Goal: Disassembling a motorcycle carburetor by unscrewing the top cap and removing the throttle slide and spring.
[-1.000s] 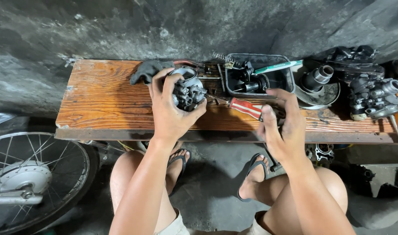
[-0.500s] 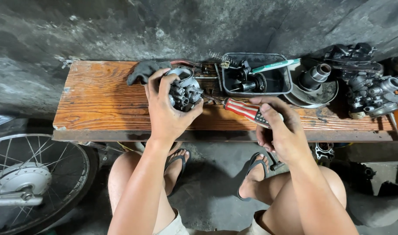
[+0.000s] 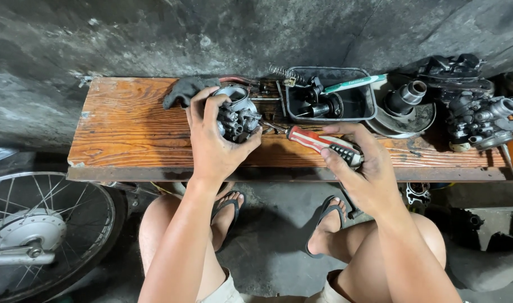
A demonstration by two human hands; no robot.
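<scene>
Compared with half a second ago, I see my right hand (image 3: 362, 168) has shifted along the screwdriver (image 3: 318, 142): the fingers now curl around the dark end of its grip, and its red-and-white shaft section points left toward the carburettor (image 3: 238, 116). My left hand (image 3: 214, 143) remains clenched around that carburettor, holding it just above the wooden worktop (image 3: 127, 132) near the worktop's middle, with the metal body facing up. The screwdriver lies low over the front part of the worktop, its tip just beside the carburettor; whether they touch I cannot tell. One dark rectangular tray (image 3: 330, 95) stands behind the screwdriver and holds several small black parts, with a green-handled toothbrush (image 3: 354, 84) resting across its right rim. One shallow round dish (image 3: 405, 115) to the right of the tray carries a short grey tube-shaped part. One further carburettor assembly (image 3: 484, 123) sits at the far right end of the worktop. One dark rag (image 3: 183, 90) lies behind the left hand. One spoked wheel (image 3: 40, 230) stands at the lower left, beside my knee.
</scene>
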